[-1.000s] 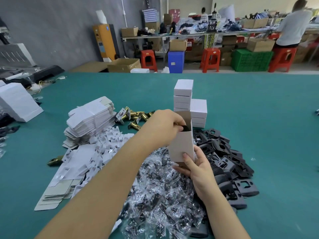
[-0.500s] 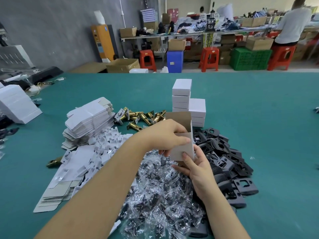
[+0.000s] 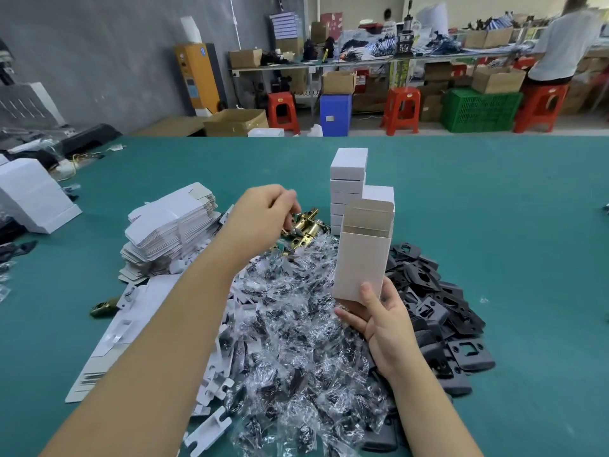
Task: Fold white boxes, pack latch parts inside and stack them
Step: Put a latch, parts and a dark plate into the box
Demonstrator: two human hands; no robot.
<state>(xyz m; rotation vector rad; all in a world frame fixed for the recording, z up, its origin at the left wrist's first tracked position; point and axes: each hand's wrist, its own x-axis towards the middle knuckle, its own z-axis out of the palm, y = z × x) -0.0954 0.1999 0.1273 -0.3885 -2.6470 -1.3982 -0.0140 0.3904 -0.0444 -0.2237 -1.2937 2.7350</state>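
Open box [image 3: 361, 258]: upright in right hand [image 3: 382, 319], fingers round its base, mouth up to take parts.
Left hand [image 3: 260, 214]: 11 o'clock, fingers curled onto brass latches [image 3: 304, 227]; grip unclear.
Finished stack [image 3: 349, 186]: 12 o'clock, clear of work.

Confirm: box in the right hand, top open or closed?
Open. The white box stands upright in the right hand, top flaps raised.
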